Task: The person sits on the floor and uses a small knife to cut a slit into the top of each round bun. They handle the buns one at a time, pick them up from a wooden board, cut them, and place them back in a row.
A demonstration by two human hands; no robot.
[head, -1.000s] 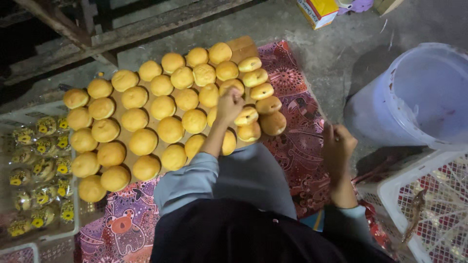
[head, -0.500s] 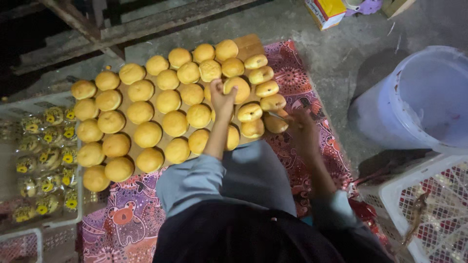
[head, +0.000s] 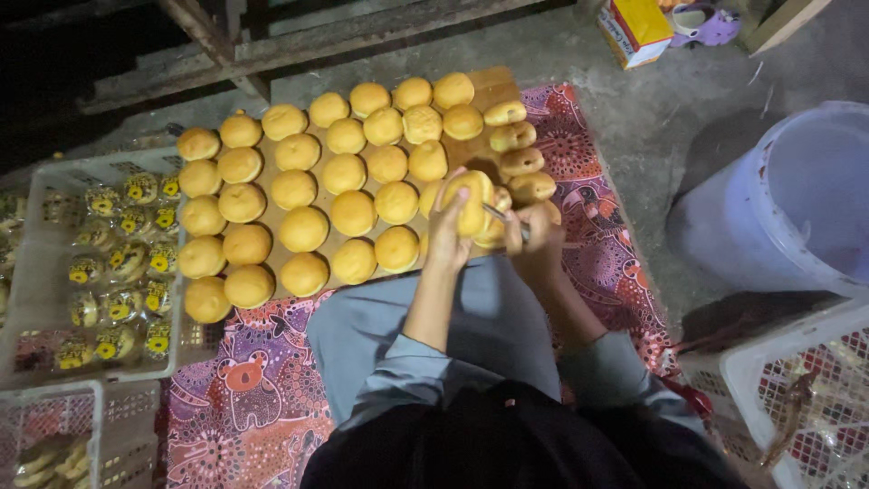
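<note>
From the head view I read the left hand (head: 448,234) closed around one round golden bun (head: 468,201), lifted just above the near right corner of the wooden board (head: 496,87). The right hand (head: 536,243) is clenched on a thin metal tool (head: 507,220), probably a knife, whose tip meets the side of the held bun. The remaining buns (head: 303,228) sit in rows across the board; a few split or sliced ones (head: 514,136) line its right edge. The board rests on a patterned red and purple cloth (head: 249,398) spread on the concrete floor. To the left I note a white plastic crate (head: 36,217) holding wrapped buns in clear bags. To the right stands a pale plastic bucket (head: 778,208), with a second white crate (head: 769,362) just below it.
</note>
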